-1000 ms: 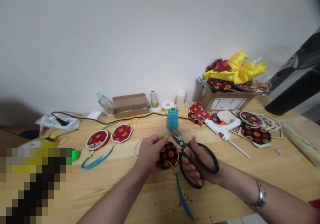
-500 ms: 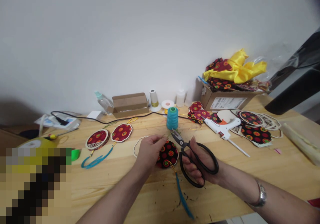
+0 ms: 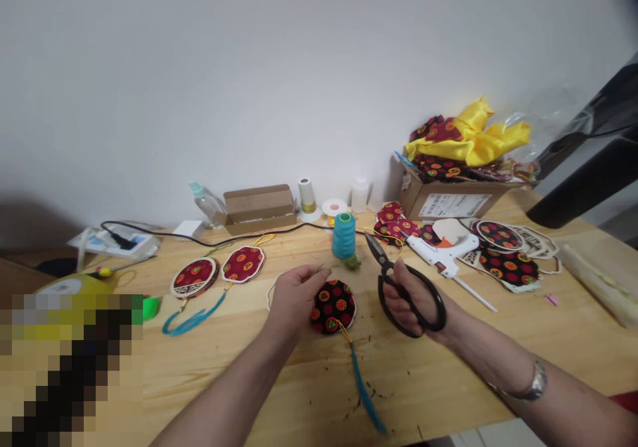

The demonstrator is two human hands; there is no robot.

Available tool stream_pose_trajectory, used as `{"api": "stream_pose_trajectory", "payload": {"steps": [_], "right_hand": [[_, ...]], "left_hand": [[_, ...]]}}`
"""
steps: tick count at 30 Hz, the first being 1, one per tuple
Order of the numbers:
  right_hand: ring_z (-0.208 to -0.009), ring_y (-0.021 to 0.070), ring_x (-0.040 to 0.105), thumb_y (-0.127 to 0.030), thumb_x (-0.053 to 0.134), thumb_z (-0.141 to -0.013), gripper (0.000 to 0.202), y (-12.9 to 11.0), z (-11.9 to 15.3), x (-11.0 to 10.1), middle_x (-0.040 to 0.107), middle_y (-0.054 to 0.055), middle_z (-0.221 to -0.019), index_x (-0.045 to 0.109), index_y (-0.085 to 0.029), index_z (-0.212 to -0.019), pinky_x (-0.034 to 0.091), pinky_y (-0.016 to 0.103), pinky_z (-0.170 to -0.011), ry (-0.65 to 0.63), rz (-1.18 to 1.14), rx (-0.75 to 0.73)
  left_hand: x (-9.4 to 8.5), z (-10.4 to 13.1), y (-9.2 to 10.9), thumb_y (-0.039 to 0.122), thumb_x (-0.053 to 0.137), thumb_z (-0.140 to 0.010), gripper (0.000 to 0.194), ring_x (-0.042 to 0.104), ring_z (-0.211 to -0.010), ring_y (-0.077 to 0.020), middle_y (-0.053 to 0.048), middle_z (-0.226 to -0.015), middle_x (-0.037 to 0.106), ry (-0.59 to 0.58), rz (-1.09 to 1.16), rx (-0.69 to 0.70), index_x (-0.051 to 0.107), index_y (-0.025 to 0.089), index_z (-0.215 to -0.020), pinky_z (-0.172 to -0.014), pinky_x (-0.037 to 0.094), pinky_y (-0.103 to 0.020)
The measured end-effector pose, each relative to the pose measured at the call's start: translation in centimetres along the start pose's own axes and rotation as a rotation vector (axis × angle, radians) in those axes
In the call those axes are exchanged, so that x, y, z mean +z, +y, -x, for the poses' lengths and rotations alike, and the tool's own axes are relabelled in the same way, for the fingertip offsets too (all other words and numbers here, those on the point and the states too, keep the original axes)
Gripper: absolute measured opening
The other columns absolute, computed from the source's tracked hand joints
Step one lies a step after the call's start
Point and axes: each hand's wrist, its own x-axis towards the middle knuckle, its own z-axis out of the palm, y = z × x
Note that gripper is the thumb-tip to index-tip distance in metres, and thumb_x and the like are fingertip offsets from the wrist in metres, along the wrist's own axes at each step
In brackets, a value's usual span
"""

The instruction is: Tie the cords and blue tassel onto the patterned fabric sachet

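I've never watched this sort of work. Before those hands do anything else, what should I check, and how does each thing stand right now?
1. Scissors held securely: ok, the right grip is wrapped around their handles.
2. Scissors clear of the black patterned pouch: ok, a gap shows between them.
3. Left grip holding a thread: cannot tell; it is at the pouch's upper left edge, but anything pinched is too small to make out.
4. Teal tassel clear of the scissors: ok, it trails across the table.
5. Table free of bits: not ok, dark scraps lie near the tassel.
6. Glue gun cold: cannot tell.
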Motion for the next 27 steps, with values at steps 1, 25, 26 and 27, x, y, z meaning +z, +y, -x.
{"api": "stream_pose_trajectory", "payload": {"steps": [1, 25, 26, 27], "right_hand": [[-0.031, 0.0054, 0.027, -0.076, 0.038, -0.071, 0.058, -0.6, 0.6, -0.5, 0.031, -0.008, -0.043, 0.038, -0.02, -0.057, 0.023, 0.018, -0.029, 0.05, 0.231, -0.064], [-0.081, 0.0176, 0.057, -0.024, 0.045, -0.086, 0.018, -6.0, 2.6, 0.3, 0.063, 0.007, -0.086, 0.062, -0.019, -0.085, 0.041, 0.028, -0.07, 0.271, 1.399, -0.704], [-0.08, 0.0159, 0.057, -0.024, 0.044, -0.088, 0.018, -6.1, 1.8, 1.5, 0.063, 0.005, -0.084, 0.062, -0.019, -0.086, 0.042, 0.027, -0.071, 0.235, 1.249, -0.822], [-0.078, 0.0151, 0.056, -0.024, 0.045, -0.088, 0.018, -6.0, 0.8, 2.5, 0.063, 0.004, -0.082, 0.061, -0.018, -0.083, 0.042, 0.027, -0.071, 0.249, 1.124, -0.909]], "left_hand": [[0.0, 0.1, 0.3, 0.038, 0.073, -0.058, 0.025, 0.053, -0.055, -0.0121, -0.001, -0.061, 0.065, 0.013, 0.003, -0.006, 0.07, 0.015, -0.069, -0.051, 0.037, -0.022], [0.0, 0.8, 1.1, 0.065, 0.055, -0.066, 0.057, 0.021, -0.039, -0.0045, 0.007, -0.045, 0.033, -0.148, 0.237, -0.039, 0.068, 0.011, -0.074, -0.039, 0.01, -0.021], [-0.1, 0.8, 1.2, 0.069, 0.051, -0.065, 0.063, 0.021, -0.039, -0.0045, 0.006, -0.045, 0.033, -0.16, 0.274, -0.064, 0.069, 0.01, -0.074, -0.04, 0.01, -0.021], [-0.1, 0.8, 1.4, 0.072, 0.049, -0.064, 0.068, 0.021, -0.039, -0.0044, 0.006, -0.046, 0.034, -0.169, 0.302, -0.081, 0.069, 0.009, -0.075, -0.04, 0.01, -0.021]]}}
